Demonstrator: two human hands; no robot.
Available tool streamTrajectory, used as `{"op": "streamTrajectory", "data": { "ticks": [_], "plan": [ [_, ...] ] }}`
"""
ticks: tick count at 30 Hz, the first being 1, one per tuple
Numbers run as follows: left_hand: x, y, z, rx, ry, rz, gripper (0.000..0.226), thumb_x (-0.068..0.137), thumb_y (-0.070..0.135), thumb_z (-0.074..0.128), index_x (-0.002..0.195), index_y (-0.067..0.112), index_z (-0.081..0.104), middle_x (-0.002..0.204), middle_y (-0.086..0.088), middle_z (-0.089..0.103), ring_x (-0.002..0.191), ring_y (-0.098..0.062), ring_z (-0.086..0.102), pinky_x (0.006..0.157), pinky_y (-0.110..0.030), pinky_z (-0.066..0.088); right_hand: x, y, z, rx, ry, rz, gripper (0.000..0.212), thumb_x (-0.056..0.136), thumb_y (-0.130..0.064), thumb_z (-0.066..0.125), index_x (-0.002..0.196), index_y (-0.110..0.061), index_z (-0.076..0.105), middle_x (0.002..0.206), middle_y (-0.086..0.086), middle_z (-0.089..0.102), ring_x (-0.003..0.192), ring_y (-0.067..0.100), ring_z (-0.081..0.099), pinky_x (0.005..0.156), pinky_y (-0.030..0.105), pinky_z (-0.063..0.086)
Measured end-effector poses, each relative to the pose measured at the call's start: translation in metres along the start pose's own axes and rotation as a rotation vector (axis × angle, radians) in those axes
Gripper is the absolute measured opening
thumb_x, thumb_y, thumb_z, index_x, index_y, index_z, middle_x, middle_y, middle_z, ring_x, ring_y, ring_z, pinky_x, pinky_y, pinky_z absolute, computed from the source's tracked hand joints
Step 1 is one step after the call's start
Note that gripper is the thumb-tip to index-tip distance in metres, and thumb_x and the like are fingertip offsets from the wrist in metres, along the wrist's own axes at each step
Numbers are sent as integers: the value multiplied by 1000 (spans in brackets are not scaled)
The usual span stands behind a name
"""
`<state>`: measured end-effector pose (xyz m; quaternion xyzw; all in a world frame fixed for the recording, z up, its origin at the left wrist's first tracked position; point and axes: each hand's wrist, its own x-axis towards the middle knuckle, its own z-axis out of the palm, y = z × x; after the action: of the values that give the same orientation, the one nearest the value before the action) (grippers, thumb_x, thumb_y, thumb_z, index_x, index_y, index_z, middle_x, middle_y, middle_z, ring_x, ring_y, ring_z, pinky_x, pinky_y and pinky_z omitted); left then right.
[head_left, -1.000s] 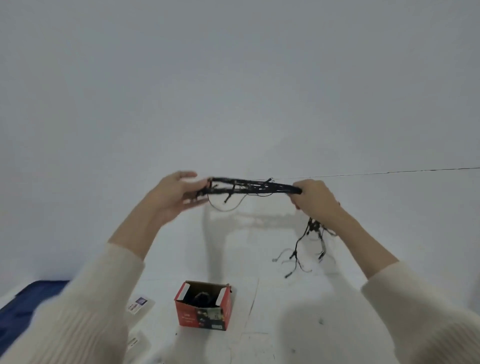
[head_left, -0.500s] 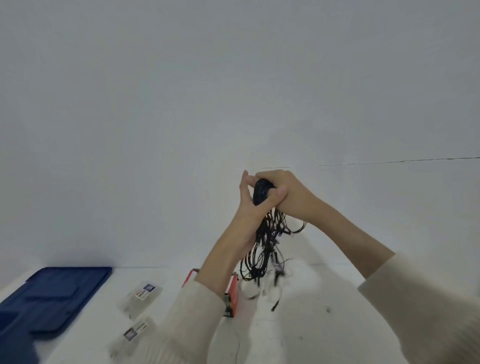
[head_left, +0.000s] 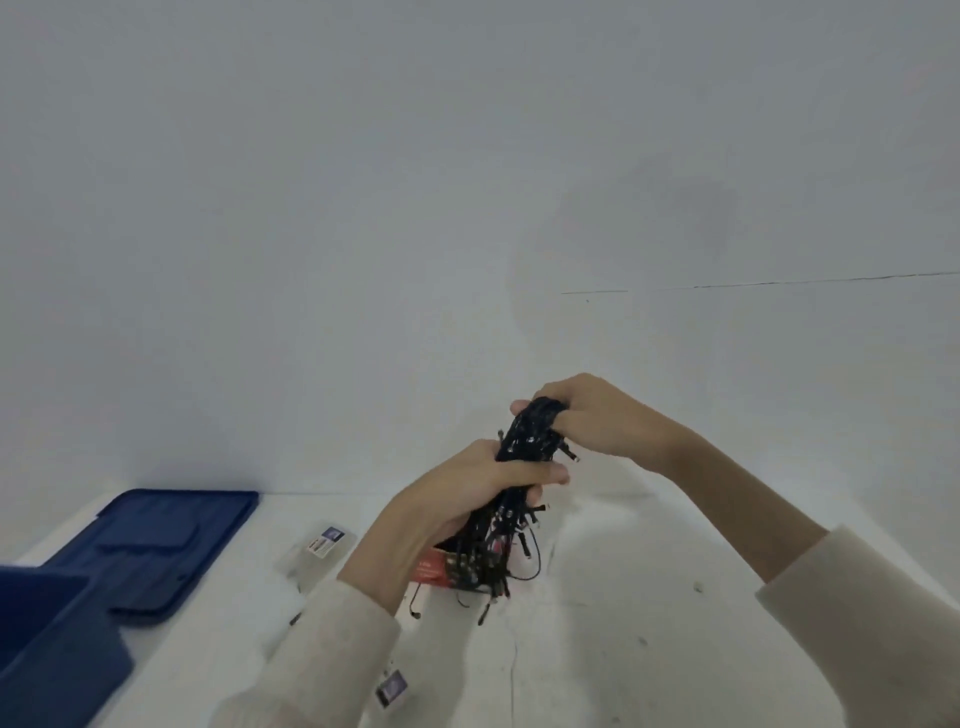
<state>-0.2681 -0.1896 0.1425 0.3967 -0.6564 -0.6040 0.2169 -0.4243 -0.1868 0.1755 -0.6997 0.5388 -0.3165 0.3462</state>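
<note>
A bundle of black string-light wire (head_left: 524, 441) hangs upright in the air above the white table. My left hand (head_left: 457, 493) grips the bundle around its middle, thumb across the front. Above it, my right hand (head_left: 592, 415) holds the top of the bundle, with its fingers curled over the folded end. Loose loops and small bulb ends (head_left: 488, 566) dangle below my left hand. A small red cardboard box (head_left: 434, 569) stands on the table right under the dangling wires, mostly hidden by my left wrist and the wires.
A dark blue tray (head_left: 171, 540) lies at the left, and a darker blue object (head_left: 47, 639) fills the bottom left corner. Two small clear packets with labels lie on the table, one (head_left: 322, 545) left of the box, one (head_left: 392, 688) near my left sleeve. A white wall rises behind.
The wire was stretched level between my two hands. I folded it into an upright bundle, and my left hand slid down from the top to grip the middle.
</note>
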Motion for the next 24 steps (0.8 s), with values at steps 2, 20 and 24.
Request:
{"op": "streamTrajectory", "data": {
  "ticks": [2, 20, 24],
  "plan": [
    [-6, -2, -16, 138, 20, -34, 17, 80, 27, 70, 68, 17, 65, 60, 6, 59, 61, -12, 54, 63, -23, 41, 5, 4, 6, 3, 29, 26, 22, 90, -22, 57, 73, -24, 71, 66, -23, 60, 75, 4, 57, 65, 13, 40],
    [-19, -35, -98, -1126, 135, 224, 33, 87, 24, 45, 88, 11, 75, 85, -2, 72, 72, -11, 69, 76, -27, 52, 40, -32, 192, 841, 474, -74, 17, 94, -22, 52, 101, -29, 67, 106, 2, 68, 101, 17, 64, 88, 29, 51],
    [-20, -36, -116, -1179, 268, 202, 27, 93, 23, 43, 76, 9, 59, 65, 1, 69, 63, -8, 69, 102, -33, 41, 47, -36, 223, 434, 596, -141, 18, 95, -26, 48, 99, -41, 56, 100, -7, 48, 100, 16, 50, 85, 23, 43]
  ]
}}
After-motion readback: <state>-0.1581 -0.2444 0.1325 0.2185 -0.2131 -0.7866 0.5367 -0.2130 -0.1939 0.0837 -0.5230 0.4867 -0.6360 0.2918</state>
